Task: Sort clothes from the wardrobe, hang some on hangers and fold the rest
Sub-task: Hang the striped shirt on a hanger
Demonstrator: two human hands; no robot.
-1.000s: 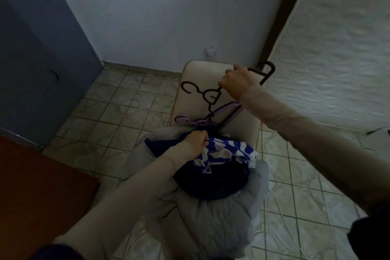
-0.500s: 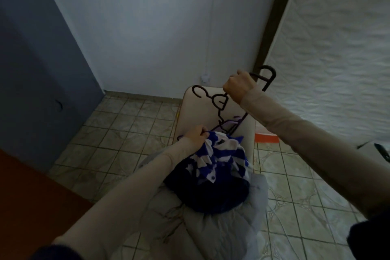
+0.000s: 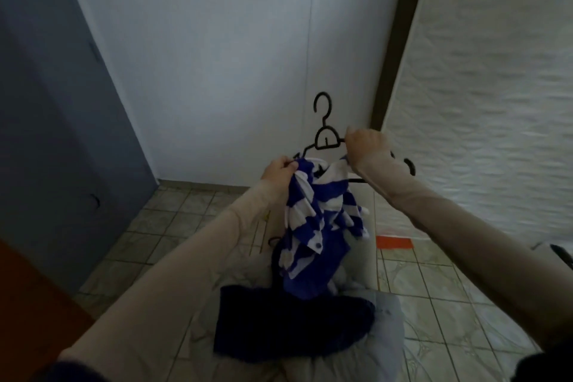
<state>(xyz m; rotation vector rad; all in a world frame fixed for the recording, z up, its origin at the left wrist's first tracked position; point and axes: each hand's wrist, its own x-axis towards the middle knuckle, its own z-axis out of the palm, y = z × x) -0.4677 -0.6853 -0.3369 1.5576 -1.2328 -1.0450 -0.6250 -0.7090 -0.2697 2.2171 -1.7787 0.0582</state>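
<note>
Striped shirt (image 3: pixel 313 217) — one; black hangers (image 3: pixel 325 136) — two.

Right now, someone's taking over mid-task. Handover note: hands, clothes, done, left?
Left hand grips the blue-and-white striped garment, lifted off the pile.
Right hand grips the black hanger, hook up, against the garment's top.
Navy garment and grey jacket lie below, unsorted.
Done: striped garment and hanger picked up.
Left: seat the garment on the hanger, hang it, then sort the rest.

Pale cushioned seat (image 3: pixel 387 313) under dark navy garment (image 3: pixel 288 322).
</note>
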